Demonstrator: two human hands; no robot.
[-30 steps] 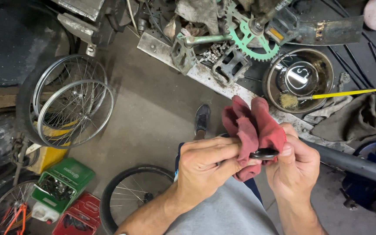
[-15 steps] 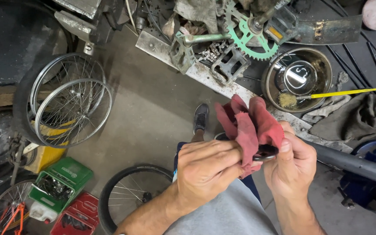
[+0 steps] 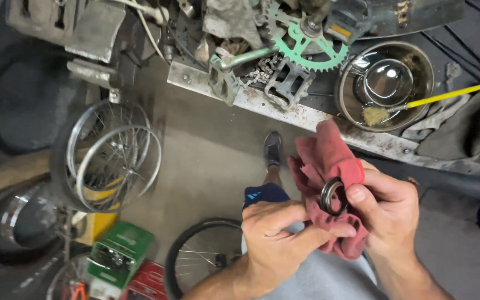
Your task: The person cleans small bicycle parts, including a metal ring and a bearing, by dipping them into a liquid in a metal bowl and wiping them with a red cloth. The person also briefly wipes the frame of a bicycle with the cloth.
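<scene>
Right hand (image 3: 387,208) pinches dark metal ring (image 3: 331,196) upright against red rag (image 3: 329,166), exposing its face; left hand (image 3: 276,233) grips rag's lower fold, bracing it.

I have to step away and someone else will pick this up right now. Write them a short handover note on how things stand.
Right hand: holds a dark metal ring upright against a red rag, thumb on the ring's rim.
Left hand: pinches the rag's lower fold just below the ring.
Nearby: a steel bowl with a yellow-handled brush sits on the bench, beside a green chainring.
Done: the ring is out and in hand, wrapped partly in the rag.
Left: whether it is wiped clean cannot be told; it is not yet set down.
</scene>
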